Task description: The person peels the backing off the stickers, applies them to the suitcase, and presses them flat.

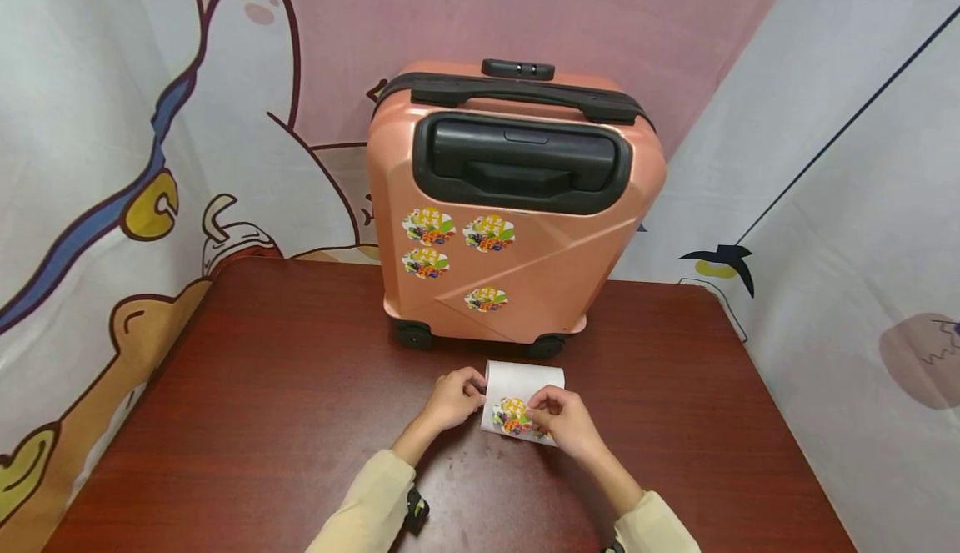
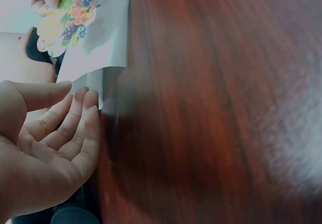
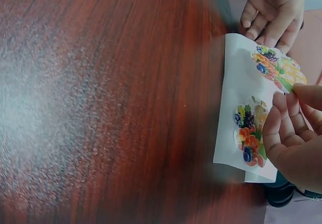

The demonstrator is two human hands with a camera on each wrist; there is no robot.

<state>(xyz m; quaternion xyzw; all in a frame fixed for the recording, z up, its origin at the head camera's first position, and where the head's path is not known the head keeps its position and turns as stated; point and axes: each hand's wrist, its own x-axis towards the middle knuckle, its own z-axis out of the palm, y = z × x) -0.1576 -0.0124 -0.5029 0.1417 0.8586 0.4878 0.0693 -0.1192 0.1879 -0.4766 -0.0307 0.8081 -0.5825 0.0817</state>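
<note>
A white sticker sheet [image 1: 517, 376] lies curled on the table before the suitcase [image 1: 517, 269]. My right hand [image 1: 567, 425] pinches a fruit-printed sticker [image 3: 279, 68] between thumb and forefinger, tilted up over the sheet. Another fruit sticker [image 3: 250, 133] lies on the sheet beneath that hand. At the sheet's left end is my left hand [image 1: 453, 399]; its thumb and fingertips pinch the curled edge, as the left wrist view shows. The orange suitcase stands upright, with several matching stickers [image 1: 489, 233] on its front shell.
The brown wooden table [image 1: 300, 419] extends around both hands. The suitcase has a black handle recess [image 1: 521, 161] above the stickers and black wheels [image 1: 414, 335] on the table. Behind it hangs a printed cartoon cloth [image 1: 562, 11].
</note>
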